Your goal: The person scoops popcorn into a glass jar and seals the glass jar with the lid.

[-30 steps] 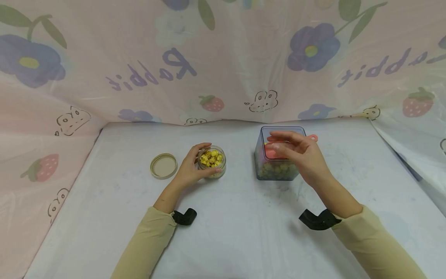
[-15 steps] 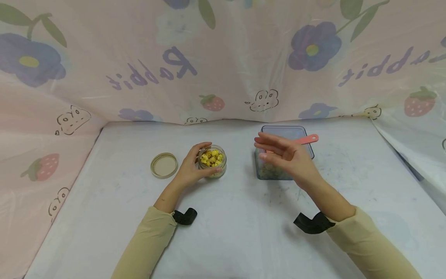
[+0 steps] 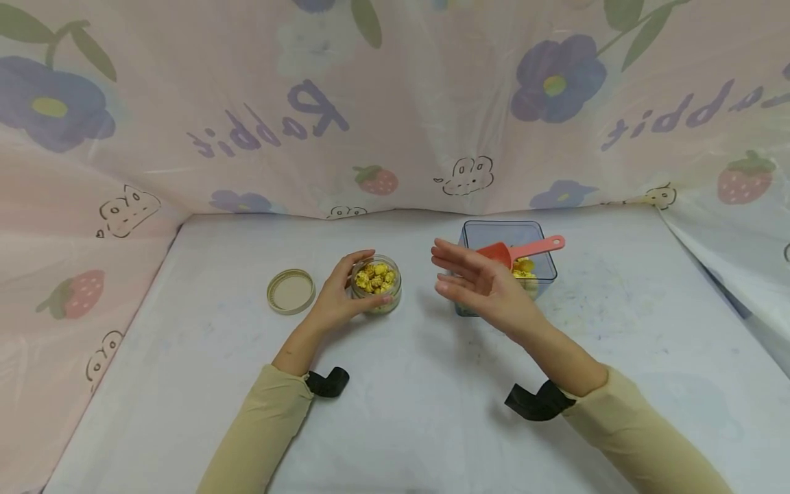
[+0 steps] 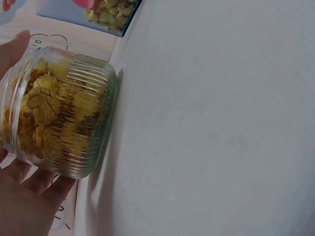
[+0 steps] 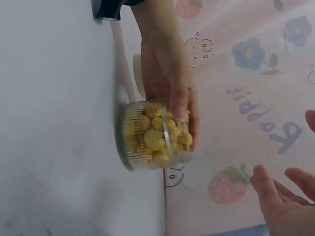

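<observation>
My left hand (image 3: 336,295) curls round a ribbed glass jar (image 4: 81,113), thumb on the near side and fingers on the far side. Popcorn (image 3: 374,276) fills the jar up to its neck, and the mouth is uncovered. My right hand (image 3: 484,287) hovers in front of a clear square container (image 3: 546,280), fingers extended and holding nothing. Inside that container a pink scoop (image 3: 494,254) lies over more popcorn (image 3: 523,267), its handle (image 3: 543,245) sticking out past the right rim. The right hand hides part of the container and scoop.
A round beige lid (image 3: 291,292) lies on the white table left of the jar. Behind the table hangs a pink printed sheet (image 3: 395,103), which continues along both sides. Black bands (image 3: 328,383) are strapped at both wrists.
My right hand has moved left and away from over the container, letting go of the scoop, which now rests in it. The left hand stays on the jar.
</observation>
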A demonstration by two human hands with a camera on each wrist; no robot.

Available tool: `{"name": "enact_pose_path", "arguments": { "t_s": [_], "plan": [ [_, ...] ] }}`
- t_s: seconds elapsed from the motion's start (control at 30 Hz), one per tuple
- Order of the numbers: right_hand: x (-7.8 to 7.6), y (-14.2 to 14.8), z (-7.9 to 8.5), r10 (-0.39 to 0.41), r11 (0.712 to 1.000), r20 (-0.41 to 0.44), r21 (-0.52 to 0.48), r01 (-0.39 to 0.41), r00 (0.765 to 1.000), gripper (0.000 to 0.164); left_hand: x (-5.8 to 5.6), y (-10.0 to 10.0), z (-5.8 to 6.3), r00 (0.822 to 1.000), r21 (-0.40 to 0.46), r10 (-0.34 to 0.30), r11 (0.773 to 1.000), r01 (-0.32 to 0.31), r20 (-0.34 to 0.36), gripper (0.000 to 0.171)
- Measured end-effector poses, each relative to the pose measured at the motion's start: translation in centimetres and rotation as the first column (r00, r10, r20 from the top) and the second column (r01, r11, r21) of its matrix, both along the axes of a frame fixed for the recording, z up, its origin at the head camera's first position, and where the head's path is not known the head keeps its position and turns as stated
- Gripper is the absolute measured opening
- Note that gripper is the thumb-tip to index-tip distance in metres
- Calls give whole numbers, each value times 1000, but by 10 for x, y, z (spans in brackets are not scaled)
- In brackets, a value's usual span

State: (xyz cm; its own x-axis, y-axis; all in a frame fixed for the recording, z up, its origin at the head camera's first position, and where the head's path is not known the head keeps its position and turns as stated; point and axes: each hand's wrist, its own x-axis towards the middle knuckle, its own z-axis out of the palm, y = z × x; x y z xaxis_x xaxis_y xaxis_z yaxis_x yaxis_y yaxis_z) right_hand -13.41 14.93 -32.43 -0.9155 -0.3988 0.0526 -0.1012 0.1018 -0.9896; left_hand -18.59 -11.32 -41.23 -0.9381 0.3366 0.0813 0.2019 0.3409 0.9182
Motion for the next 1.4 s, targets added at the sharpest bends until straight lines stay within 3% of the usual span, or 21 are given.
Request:
{"name": "enact_pose_path", "arguments": {
  "t_s": [0.57, 1.07, 1.13, 1.4],
  "plan": [
    [-4, -22, -33, -7, 999, 54, -44, 10, 999, 60, 2, -3, 0, 989, -42, 13, 999, -7, 146, 86],
    [-11, -37, -58, 15, 1000, 3, 1, -15, 1000, 62, 4, -7, -2, 996, -20, 5, 1000, -4, 89, 83],
    [-13, -38, -61, 17, 1000, -5, 11, -17, 1000, 63, 6, -6, 1, 995, -20, 8, 1000, -6, 96, 83],
    [-21, -46, -68, 14, 999, 21, 32, -15, 1000, 62, 21, -3, 33, 995, -17, -14, 1000, 16, 98, 76]
  ]
}}
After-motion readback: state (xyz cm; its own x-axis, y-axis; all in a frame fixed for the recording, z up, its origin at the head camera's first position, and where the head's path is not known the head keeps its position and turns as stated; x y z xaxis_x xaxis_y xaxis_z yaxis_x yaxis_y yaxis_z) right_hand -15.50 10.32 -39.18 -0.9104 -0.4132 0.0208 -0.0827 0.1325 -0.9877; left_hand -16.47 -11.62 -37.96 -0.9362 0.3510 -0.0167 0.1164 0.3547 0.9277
